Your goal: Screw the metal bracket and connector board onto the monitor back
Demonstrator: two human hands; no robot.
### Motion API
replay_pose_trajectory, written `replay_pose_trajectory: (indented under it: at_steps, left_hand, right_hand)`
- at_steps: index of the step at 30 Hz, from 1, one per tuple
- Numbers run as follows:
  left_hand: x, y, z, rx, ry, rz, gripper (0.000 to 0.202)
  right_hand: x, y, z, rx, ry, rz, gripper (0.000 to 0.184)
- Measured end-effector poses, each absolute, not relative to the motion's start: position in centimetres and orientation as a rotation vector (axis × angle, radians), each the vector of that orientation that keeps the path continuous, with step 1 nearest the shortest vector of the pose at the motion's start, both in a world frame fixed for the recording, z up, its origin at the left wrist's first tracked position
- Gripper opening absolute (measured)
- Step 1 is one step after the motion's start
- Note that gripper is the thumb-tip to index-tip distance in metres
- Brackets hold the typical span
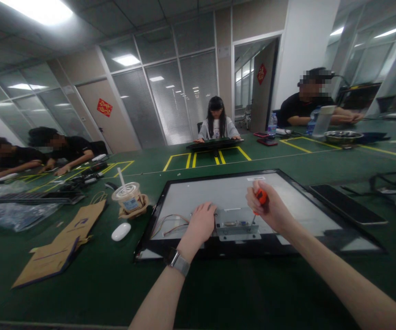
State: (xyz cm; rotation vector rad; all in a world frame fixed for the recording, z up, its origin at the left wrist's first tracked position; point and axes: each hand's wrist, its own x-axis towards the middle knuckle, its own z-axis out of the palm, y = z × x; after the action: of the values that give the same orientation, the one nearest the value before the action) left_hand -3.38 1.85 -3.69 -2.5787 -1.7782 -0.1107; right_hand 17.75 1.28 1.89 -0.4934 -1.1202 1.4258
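A monitor panel point(191, 192) with a pale back and a black frame lies flat before me. On its near middle sits a metal bracket point(241, 231) carrying a small board with video connectors. My right hand point(264, 206) is closed around a screwdriver point(261, 196) with an orange and black handle; its shaft points down at the bracket's right end. The tip is too small to make out clearly. My left hand point(203, 222) lies with fingers extended against the bracket's left edge, a watch on its wrist. Thin cables point(172, 222) lie on the panel to its left.
Left of the panel are a white mouse point(121, 232), an iced drink cup point(128, 198) in a carton holder and a flattened paper bag point(58, 245). A dark phone-like slab point(347, 204) lies right. Several people sit around the green table point(98, 293).
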Motion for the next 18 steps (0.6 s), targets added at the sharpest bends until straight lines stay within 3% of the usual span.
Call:
replay_pose_trajectory:
  at_steps: [10,18]
  left_hand:
    - [-3.47,1.90,-3.80,-2.585,-1.764,-0.119,0.049]
    - [-3.56,1.98,-3.91,-2.587,-1.758,-0.126,0.049]
  right_hand:
    - [17.71,1.99,0.91,-0.617,-1.136,1.254,0.049]
    - [17.88,1.53,1.14,-0.711,-1.100,0.990,0.032]
